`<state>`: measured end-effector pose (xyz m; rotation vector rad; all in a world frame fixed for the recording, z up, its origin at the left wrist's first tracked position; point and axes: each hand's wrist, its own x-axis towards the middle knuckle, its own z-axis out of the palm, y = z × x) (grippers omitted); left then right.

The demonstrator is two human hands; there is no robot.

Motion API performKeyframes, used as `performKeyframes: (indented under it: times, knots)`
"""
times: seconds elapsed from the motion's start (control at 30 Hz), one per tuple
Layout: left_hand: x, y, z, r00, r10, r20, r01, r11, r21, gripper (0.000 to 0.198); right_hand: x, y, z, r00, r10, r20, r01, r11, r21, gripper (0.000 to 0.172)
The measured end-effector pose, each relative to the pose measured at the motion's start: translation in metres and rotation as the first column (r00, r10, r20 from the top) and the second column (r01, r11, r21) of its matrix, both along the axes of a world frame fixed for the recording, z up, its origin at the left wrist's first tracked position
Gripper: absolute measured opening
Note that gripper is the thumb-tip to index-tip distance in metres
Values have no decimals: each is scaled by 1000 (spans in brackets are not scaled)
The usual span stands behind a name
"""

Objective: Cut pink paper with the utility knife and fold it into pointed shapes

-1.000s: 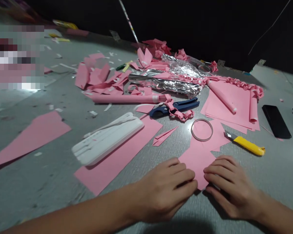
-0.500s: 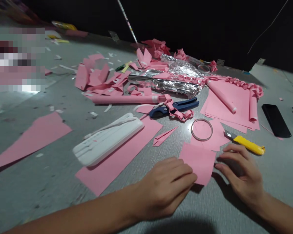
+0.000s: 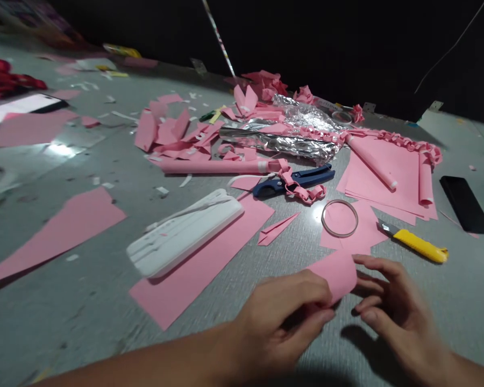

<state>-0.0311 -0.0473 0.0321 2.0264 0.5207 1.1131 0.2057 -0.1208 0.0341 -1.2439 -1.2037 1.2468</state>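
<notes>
Pink paper (image 3: pixel 341 275) looks light, easily creased, best held by its edges: your left hand (image 3: pixel 284 314) pinches it, your right hand (image 3: pixel 399 312) curves half-open alongside, contact unclear.

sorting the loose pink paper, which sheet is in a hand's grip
The curled sheet pinched in the left hand; the long sheet under the white case and the flat sheet under the thin ring lie on the tabletop.
</notes>
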Motion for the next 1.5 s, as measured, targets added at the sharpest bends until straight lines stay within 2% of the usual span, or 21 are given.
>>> performKeyframes:
  times: [0.1,0.2,0.27,0.4,0.47,0.53,0.6,0.77,0.9,1.0,1.13,1.33,1.5]
  knots:
    - [5,-9,1,997,-48,54,55,987,-151,13,-11,-5,0,990,27,-142,-44,992,-119,52]
    - [12,-19,7,994,-99,44,108,943,-314,7,-14,-5,3,975,6,-222,-49,981,-188,57]
    - [16,-21,15,995,-97,18,95,889,-449,8,-13,-3,7,969,-51,-241,-1,978,-210,59]
    - [21,-9,27,995,100,-32,-98,780,-619,23,-10,10,18,982,-50,-184,7,973,-231,52]
    - [23,3,27,994,113,-7,-86,708,-701,34,-12,20,20,992,-26,-125,-2,976,-216,49]
    - [25,13,23,998,51,40,-1,637,-771,43,-16,31,18,997,-19,-70,6,983,-182,46]
    - [26,19,17,998,13,69,47,603,-796,47,-20,41,13,999,-24,-24,20,989,-150,43]
    - [19,18,4,997,-46,59,75,574,-815,44,-25,45,0,994,-24,108,37,992,-121,35]
    - [16,16,5,998,-53,32,55,506,-861,35,-21,41,3,984,0,180,19,995,-101,26]
    - [17,17,8,999,-39,-5,15,484,-875,29,-19,40,8,974,-2,226,23,996,-90,20]
    - [17,16,8,998,-23,-63,-44,477,-878,26,-20,41,10,972,31,231,-5,994,-113,16]
    - [15,16,7,994,-36,-101,-73,463,-883,29,-22,42,8,976,20,217,10,991,-134,21]
    - [13,15,5,994,-48,-103,-67,481,-874,30,-23,42,8,979,0,202,27,991,-131,24]
